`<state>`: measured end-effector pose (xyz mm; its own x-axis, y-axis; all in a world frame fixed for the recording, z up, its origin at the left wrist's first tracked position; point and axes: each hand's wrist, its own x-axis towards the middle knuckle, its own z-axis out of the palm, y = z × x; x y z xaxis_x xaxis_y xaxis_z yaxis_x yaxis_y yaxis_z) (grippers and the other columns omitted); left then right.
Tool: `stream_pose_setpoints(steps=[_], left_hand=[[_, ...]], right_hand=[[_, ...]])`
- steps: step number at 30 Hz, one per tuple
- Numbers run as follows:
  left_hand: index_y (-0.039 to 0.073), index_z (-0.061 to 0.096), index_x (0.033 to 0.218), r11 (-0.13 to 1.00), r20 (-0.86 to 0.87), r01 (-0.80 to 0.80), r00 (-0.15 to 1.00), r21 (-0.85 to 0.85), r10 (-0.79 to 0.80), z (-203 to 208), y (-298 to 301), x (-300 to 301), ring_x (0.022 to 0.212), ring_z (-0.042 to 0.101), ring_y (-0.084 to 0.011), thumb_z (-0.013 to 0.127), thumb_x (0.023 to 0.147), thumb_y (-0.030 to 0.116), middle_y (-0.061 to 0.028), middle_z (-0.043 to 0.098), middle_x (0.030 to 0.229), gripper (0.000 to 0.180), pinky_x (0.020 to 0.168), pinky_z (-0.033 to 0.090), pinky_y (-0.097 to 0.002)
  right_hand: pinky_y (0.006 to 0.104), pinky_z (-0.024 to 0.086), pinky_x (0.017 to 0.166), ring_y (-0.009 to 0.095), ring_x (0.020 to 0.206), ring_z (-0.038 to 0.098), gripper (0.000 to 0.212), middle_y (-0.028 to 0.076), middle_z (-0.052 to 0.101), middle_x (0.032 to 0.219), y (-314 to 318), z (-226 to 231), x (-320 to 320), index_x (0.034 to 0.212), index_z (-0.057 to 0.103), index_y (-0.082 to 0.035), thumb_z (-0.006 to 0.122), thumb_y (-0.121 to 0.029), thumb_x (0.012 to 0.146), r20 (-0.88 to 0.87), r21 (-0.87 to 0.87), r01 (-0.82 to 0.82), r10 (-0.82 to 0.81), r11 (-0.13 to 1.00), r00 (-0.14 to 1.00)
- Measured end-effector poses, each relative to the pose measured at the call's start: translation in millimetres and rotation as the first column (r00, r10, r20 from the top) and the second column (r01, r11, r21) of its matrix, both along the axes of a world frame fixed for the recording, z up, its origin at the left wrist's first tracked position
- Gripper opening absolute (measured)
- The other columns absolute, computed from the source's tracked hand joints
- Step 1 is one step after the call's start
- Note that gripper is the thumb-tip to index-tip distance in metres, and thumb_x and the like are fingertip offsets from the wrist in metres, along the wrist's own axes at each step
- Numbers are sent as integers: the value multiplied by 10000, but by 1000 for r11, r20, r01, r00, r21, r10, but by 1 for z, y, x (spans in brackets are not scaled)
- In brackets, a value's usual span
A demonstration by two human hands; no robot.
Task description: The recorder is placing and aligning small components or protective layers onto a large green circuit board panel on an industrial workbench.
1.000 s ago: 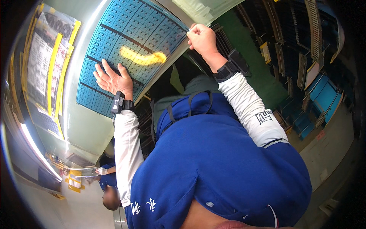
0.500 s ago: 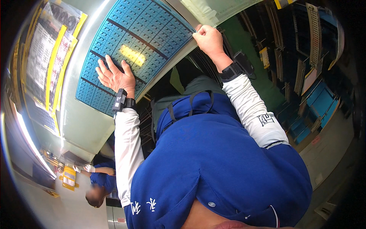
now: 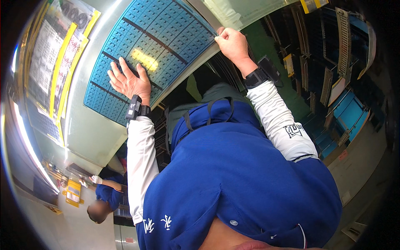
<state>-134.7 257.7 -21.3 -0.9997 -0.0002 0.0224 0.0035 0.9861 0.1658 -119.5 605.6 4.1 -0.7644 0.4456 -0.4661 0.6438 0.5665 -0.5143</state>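
Dark racks (image 3: 341,48) fill the right side, hung with slotted metal strips and bluish panels, beside a strip of green floor (image 3: 266,52). The pale, shiny desk (image 3: 89,143) runs through the upper left, bending with the lens. The wearer's blue shirt (image 3: 233,175) takes up the lower middle, with white sleeves (image 3: 140,166) reaching up from either side.

A co-worker (image 3: 109,196), also in blue, is at the lower left, well apart from the wearer, with a pale glove or wrap on one hand.

The blue panel (image 3: 166,35) lies on the desk along the edge nearest the wearer, its face marked with rows of small squares and crossed by dark lines. Left of it are printed sheets (image 3: 43,66) banded with yellow strips (image 3: 63,71).

The hands are well apart. The left hand (image 3: 130,81) is spread over the panel's left part, fingers splayed, palm down. The right hand (image 3: 232,43) is curled at the panel's right corner, thumb and forefinger drawn together; what lies between them is too small to tell.

Each wrist carries a black strapped device: the left device (image 3: 133,107) and the right device (image 3: 268,68). Smaller again, a yellow patch of light (image 3: 144,59) shines on the panel beside the left fingers.
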Motion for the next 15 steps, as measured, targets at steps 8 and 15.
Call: stream_pose_setpoints(steps=[8,15], left_hand=[[193,388,1632,1000,-10,-4,1000,9,4,0,1,-1,1584,198,-405,616,981,478,-138,298,1706,746,1267,129,-604],[212,426,1614,1000,-9,-19,1000,22,20,-2,-1,0,1594,180,-397,636,969,488,-135,306,1701,732,1286,104,-589]], right_hand=[[349,501,627,167,613,596,241,50,650,666,6,-2,5,798,679,-48,821,-231,868,-54,-18,-37,36,999,998],[351,489,607,165,595,587,241,50,629,649,4,-5,8,807,657,-47,799,-225,886,-92,3,-52,52,999,994]])
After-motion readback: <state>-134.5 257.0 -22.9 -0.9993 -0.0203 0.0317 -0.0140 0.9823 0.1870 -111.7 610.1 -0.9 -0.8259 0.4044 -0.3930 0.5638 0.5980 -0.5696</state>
